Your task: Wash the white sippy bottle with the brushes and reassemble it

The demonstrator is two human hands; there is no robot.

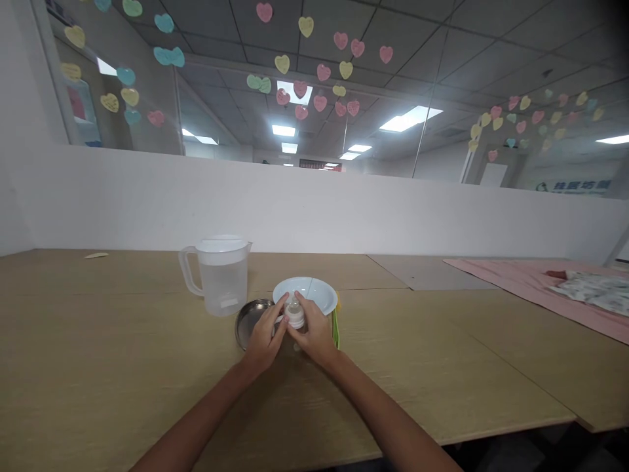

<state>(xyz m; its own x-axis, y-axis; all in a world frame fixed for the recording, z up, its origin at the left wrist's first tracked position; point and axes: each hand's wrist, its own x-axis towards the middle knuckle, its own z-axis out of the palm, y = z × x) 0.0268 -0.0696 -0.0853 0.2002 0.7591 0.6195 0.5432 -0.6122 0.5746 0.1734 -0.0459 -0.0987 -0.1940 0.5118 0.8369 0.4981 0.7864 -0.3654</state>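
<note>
Between my two hands is a small baby bottle (294,315), with a white ring and what looks like a clear teat pointing up. My left hand (266,335) grips it from the left, fingertips pressed to its side. On the other side, my right hand (316,330) curls around it, thumb low and fingers near the top. My fingers hide much of its body. A metal bowl (247,322) lies just left of my left hand, partly covered by it. Behind the bottle sits a white bowl (322,295). Something green (336,329) shows beside my right hand.
A lidded clear plastic pitcher (224,282) holding clear liquid stands at the left. A pink cloth (484,274) with a patterned white cloth (597,292) on it covers the far right of the wooden table (122,367). A white wall (314,210) rises behind.
</note>
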